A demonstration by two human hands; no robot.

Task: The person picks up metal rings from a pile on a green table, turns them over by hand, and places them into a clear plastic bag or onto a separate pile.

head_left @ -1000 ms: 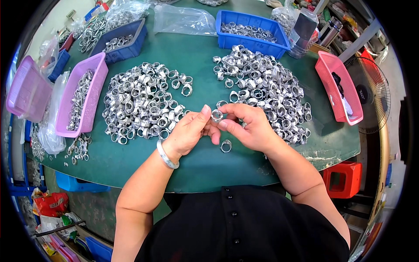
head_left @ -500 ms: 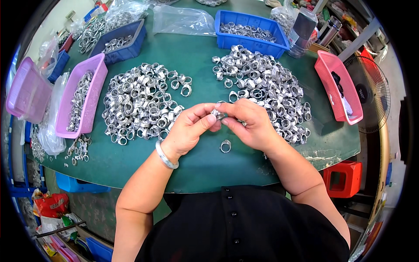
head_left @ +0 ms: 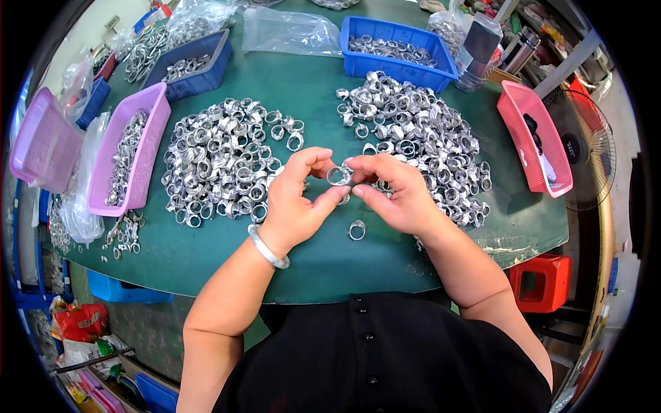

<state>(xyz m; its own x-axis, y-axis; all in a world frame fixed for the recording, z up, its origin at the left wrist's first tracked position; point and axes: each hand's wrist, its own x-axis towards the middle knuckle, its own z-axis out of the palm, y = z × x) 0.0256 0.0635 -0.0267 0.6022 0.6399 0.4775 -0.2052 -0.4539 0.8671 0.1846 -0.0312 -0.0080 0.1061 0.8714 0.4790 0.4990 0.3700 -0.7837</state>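
A silvery metal ring (head_left: 335,177) is held up between the fingertips of both hands, its round opening showing. My left hand (head_left: 297,194) has thumb and fingers curved about the ring's left side. My right hand (head_left: 398,193) pinches at its right side with thumb and forefinger. Below the hands a single ring (head_left: 357,230) lies on the green table. A heap of similar rings (head_left: 217,162) spreads to the left of my hands, and another heap of rings (head_left: 420,127) lies to the right, partly behind my right hand.
Blue bins (head_left: 354,65) with rings stand at the back. At left is a pink basket (head_left: 162,113) of metal parts; at right, a pink basket (head_left: 516,131) holding dark items. A clear plastic bag (head_left: 289,31) lies at the far edge. A fan (head_left: 585,148) stands beyond the right edge.
The ring has turned so that its opening now faces up into view. My left fingers have spread wider around it, and the left thumb has lowered. The heaps look the same.
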